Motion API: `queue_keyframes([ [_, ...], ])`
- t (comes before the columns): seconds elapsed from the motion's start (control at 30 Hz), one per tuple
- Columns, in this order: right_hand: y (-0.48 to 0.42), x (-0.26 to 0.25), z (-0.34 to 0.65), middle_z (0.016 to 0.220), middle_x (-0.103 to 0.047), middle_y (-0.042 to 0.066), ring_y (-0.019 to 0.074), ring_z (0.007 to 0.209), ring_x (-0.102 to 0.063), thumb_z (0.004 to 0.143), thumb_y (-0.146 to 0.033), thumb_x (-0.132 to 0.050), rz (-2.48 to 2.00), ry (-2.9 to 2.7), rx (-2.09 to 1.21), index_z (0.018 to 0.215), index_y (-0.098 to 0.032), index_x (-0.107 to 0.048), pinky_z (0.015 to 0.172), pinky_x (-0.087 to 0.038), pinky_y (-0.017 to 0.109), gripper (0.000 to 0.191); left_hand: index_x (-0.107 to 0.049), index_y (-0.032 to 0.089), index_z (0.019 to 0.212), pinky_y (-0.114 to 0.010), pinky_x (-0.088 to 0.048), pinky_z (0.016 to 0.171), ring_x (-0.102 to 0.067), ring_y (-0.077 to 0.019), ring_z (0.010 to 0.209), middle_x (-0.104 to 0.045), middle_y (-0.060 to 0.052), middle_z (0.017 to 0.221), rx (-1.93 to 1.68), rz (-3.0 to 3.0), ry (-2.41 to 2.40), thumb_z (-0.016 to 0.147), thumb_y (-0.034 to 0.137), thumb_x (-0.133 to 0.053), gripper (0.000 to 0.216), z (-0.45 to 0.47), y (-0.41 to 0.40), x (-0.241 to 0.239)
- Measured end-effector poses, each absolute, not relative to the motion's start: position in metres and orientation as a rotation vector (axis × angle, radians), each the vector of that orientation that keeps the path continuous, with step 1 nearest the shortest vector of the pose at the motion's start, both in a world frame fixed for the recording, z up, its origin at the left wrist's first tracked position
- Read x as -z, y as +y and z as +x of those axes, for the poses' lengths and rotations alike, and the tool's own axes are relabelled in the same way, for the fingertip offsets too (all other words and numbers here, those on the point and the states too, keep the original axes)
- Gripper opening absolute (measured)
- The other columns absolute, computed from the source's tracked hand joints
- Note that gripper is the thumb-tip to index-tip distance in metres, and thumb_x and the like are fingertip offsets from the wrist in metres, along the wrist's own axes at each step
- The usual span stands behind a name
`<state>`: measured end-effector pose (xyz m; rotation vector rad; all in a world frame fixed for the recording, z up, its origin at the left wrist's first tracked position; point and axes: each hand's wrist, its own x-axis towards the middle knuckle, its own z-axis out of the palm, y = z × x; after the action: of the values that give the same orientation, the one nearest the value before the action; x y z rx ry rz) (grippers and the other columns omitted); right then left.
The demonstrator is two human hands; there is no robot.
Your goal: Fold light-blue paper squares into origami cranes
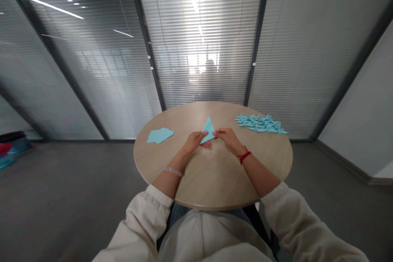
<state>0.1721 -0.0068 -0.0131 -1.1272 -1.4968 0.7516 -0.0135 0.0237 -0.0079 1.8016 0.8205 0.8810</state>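
Paper (209, 126) btwn sheets (160, 135) & folded pcs (259, 123)

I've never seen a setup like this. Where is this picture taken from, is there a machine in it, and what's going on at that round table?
There is no machine arm here: you are looking at a person's own bare hands. The camera is worn on the head, so the single picture looks forward and down, much as the wearer would see it.

The left hand, below a pale bangle, and the right hand, below a red bracelet, together hold a light blue paper with a pointed top.

On the round wooden table, flat blue sheets lie to the left. To the right is a cluster of pointed folded pieces, perhaps paper cranes, though they are small to make out.
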Motion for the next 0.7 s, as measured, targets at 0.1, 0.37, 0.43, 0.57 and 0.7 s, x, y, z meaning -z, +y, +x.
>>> queue_keyframes([
  [0.1, -0.0058, 0.0146, 0.1719, 0.068, -0.070, 0.006, 0.0180, 0.067, -0.062, 0.069, -0.045, -0.064, -1.126, -1.520, -0.736, 0.068, -0.014, -0.071, 0.067, -0.044, 0.028, 0.032, -0.060, 0.014, 0.054, -0.028, -0.046, 0.060, -0.055, -0.0149, 0.049, -0.058, -0.004, 0.048, -0.932, 1.965, 0.840, 0.077, 0.069, -0.047, 0.061, -0.0158, 0.0237, 0.0060],
  [0.37, -0.0041, 0.0176, 0.1702, 0.068, -0.070, 0.005, 0.0173, 0.066, -0.061, 0.071, -0.043, -0.065, -1.109, -1.612, -0.797, 0.070, -0.014, -0.071, 0.067, -0.043, 0.028, 0.029, -0.061, 0.012, 0.068, -0.027, -0.040, 0.058, -0.052, -0.0164, 0.060, -0.062, -0.006, 0.063, -1.011, 2.052, 0.913, 0.082, 0.066, -0.038, 0.060, -0.0143, 0.0252, 0.0087],
  [0.43, -0.0049, 0.0176, 0.1688, 0.068, -0.070, 0.005, 0.0171, 0.066, -0.061, 0.072, -0.043, -0.064, -1.113, -1.641, -0.813, 0.070, -0.014, -0.071, 0.066, -0.043, 0.027, 0.030, -0.060, 0.013, 0.067, -0.027, -0.037, 0.058, -0.050, -0.0158, 0.061, -0.060, -0.005, 0.064, -1.078, 2.124, 0.971, 0.083, 0.065, -0.038, 0.059, -0.0139, 0.0265, 0.0101],
  [0.57, -0.0070, 0.0160, 0.1679, 0.070, -0.070, 0.005, 0.0168, 0.067, -0.061, 0.073, -0.044, -0.064, -1.097, -1.651, -0.834, 0.071, -0.014, -0.070, 0.066, -0.043, 0.027, 0.031, -0.058, 0.014, 0.065, -0.026, -0.035, 0.057, -0.047, -0.0149, 0.060, -0.056, -0.003, 0.061, -1.074, 2.160, 1.013, 0.085, 0.063, -0.036, 0.057, -0.0145, 0.0267, 0.0106],
  [0.7, -0.0094, 0.0140, 0.1671, 0.068, -0.069, 0.005, 0.0163, 0.065, -0.060, 0.072, -0.044, -0.064, -1.103, -1.679, -0.843, 0.071, -0.013, -0.070, 0.065, -0.042, 0.026, 0.031, -0.056, 0.014, 0.066, -0.026, -0.036, 0.058, -0.045, -0.0144, 0.061, -0.056, -0.002, 0.064, -1.126, 2.137, 0.998, 0.085, 0.062, -0.037, 0.055, -0.0152, 0.0263, 0.0098],
])
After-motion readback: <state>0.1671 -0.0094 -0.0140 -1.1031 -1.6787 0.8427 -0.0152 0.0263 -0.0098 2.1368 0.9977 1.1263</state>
